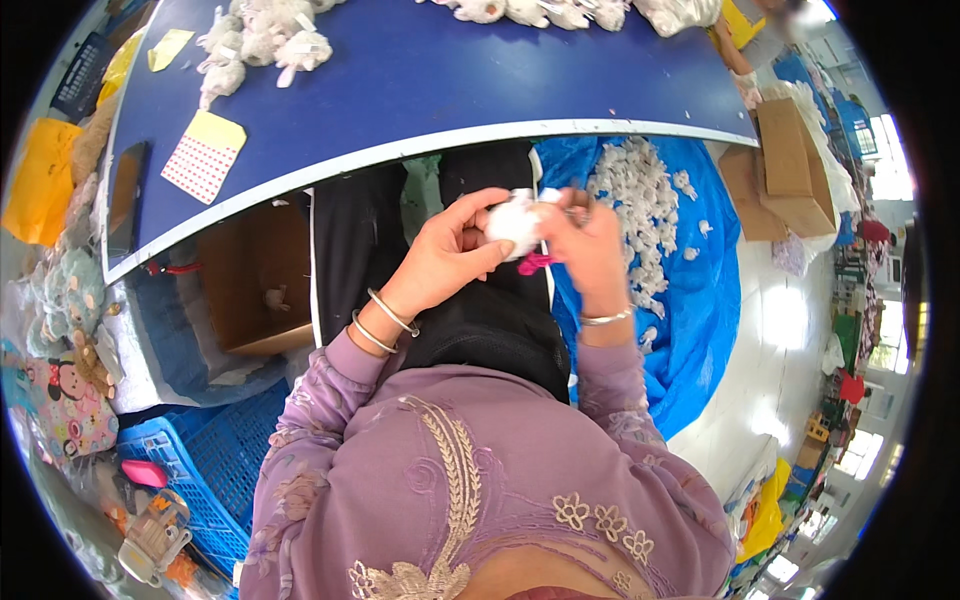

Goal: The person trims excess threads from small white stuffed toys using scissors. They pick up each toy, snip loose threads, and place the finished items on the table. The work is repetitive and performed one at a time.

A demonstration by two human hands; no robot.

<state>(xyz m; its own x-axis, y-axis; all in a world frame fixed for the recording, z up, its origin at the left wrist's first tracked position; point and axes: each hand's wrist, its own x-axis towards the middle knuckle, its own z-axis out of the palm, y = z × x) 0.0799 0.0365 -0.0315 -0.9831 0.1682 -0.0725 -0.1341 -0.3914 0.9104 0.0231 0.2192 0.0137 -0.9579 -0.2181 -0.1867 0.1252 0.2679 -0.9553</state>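
In front of my lap, just below the table's edge, my left hand (447,255) is closed around a small white plush piece (513,226), thumb and fingers pinching it from the left. My right hand (588,245) meets the piece from the right with its fingers curled, smeared by motion. Below its fingertips a bright pink bit (535,263) sticks out, too blurred to name. Whatever the right fingers grip is hidden.
A blue table (430,90) bears white plush toys (265,40) at its far side and a sheet of red-dotted stickers (203,157). Beside my right leg, a blue sack (690,330) holds many small white pieces. A cardboard box (255,270) and blue crate (215,450) stand left.
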